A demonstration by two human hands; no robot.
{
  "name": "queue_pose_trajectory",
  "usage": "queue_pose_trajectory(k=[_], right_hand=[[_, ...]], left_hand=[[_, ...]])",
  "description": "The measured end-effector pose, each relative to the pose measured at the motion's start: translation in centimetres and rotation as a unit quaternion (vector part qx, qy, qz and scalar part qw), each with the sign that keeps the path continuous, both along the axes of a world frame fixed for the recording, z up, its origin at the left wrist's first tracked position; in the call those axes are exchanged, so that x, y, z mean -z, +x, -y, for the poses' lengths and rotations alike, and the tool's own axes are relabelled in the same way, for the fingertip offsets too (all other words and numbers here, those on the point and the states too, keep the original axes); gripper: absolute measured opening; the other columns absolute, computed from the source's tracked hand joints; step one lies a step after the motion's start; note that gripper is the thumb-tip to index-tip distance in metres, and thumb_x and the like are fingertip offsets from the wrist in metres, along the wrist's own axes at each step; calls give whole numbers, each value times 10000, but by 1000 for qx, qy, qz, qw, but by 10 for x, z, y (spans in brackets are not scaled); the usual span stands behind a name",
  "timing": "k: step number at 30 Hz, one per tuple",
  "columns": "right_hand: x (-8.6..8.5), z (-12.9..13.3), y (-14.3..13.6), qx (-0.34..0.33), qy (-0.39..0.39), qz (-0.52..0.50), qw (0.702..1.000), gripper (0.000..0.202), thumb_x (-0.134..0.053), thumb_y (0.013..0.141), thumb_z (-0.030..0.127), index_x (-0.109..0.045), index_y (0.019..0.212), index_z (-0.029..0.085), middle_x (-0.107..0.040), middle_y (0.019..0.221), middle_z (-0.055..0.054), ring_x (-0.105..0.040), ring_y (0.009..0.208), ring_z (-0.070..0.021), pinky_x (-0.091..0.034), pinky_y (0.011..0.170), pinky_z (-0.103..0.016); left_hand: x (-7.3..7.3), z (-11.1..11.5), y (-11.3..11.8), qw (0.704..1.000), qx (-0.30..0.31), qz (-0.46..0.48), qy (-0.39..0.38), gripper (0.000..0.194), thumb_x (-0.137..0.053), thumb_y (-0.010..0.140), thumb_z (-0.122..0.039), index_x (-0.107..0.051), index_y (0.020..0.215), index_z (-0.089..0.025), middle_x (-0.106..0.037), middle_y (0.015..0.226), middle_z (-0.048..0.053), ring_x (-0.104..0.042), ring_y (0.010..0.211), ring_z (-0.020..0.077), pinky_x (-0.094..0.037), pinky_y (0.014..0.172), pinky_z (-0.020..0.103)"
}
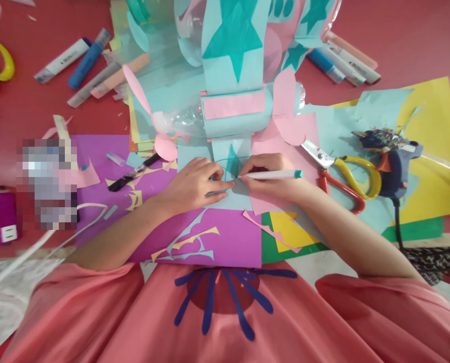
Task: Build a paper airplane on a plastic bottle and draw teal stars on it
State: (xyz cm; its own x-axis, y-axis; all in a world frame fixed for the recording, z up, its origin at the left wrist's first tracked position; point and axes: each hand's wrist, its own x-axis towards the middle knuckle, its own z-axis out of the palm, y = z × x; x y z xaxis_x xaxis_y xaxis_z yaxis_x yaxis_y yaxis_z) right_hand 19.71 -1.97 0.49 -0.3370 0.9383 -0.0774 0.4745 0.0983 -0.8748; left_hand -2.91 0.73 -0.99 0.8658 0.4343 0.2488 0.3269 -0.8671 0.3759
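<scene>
My right hand (272, 176) grips a white marker (273, 175) with a teal end, its tip touching light blue paper (232, 198). Teal lines and part of a teal star show on this paper. Fingers curled and slightly apart, my left hand (198, 182) rests at the paper's left side, holding nothing visible. Just beyond both hands lies a clear bottle (187, 120) wrapped in light blue paper with a pink strip (234, 105) and pink paper blades. Above it rises a light blue band with a teal star (234, 38).
Scissors (345, 176) and a blue glue gun (394, 171) lie on the right. Purple paper (232, 232) with scraps is in front. Markers (68, 60) lie at the back left, others (349, 60) at the back right. A black pen (134, 173) is left of my hands.
</scene>
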Motion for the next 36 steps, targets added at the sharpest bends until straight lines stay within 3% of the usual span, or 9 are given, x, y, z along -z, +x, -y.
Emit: queue_pose_trajectory(k=[7,16,22,25,31,36], right_hand=[[9,-5,1,80,38,-38,995,60,-564,730,211,-586,689,175,-625,642,-6,-504,562,-98,-380,535,-247],[-2,-4,2,13,-35,-26,999,70,-542,696,165,-562,629,174,-580,578,18,-456,531,-80,-340,501,-232],[8,-6,3,74,19,-39,996,46,-572,718,189,-568,674,174,-606,626,5,-499,569,-92,-366,537,-242],[7,-7,2,68,22,-46,996,50,-572,718,184,-562,670,175,-596,622,8,-487,562,-88,-359,536,-243],[-3,-5,2,28,-51,-23,998,90,-560,703,153,-545,617,176,-545,570,24,-431,535,-83,-307,498,-246],[1,-6,3,64,-5,-37,997,59,-564,707,166,-548,652,178,-575,605,15,-466,555,-88,-337,524,-248]], left_hand=[[-1,0,0,1000,0,15,-4,261,-491,986,-310,-735,1035,-232,-554,813,32,-492,751,156,-409,742,308],[-1,0,-1,1000,0,-3,-8,262,-484,987,-308,-735,1033,-245,-554,827,36,-492,762,162,-418,766,321],[-2,0,0,1000,-1,11,-9,261,-490,985,-309,-733,1040,-234,-560,815,34,-501,749,159,-422,749,318],[-1,-1,0,1000,1,30,5,265,-488,987,-306,-737,1021,-220,-558,806,35,-495,729,156,-418,726,312],[0,0,0,1000,3,14,12,272,-478,992,-318,-736,1014,-237,-556,813,31,-492,726,149,-417,732,310],[-1,0,0,1000,2,26,14,268,-484,990,-305,-738,1015,-226,-558,809,35,-490,727,152,-412,721,307]])
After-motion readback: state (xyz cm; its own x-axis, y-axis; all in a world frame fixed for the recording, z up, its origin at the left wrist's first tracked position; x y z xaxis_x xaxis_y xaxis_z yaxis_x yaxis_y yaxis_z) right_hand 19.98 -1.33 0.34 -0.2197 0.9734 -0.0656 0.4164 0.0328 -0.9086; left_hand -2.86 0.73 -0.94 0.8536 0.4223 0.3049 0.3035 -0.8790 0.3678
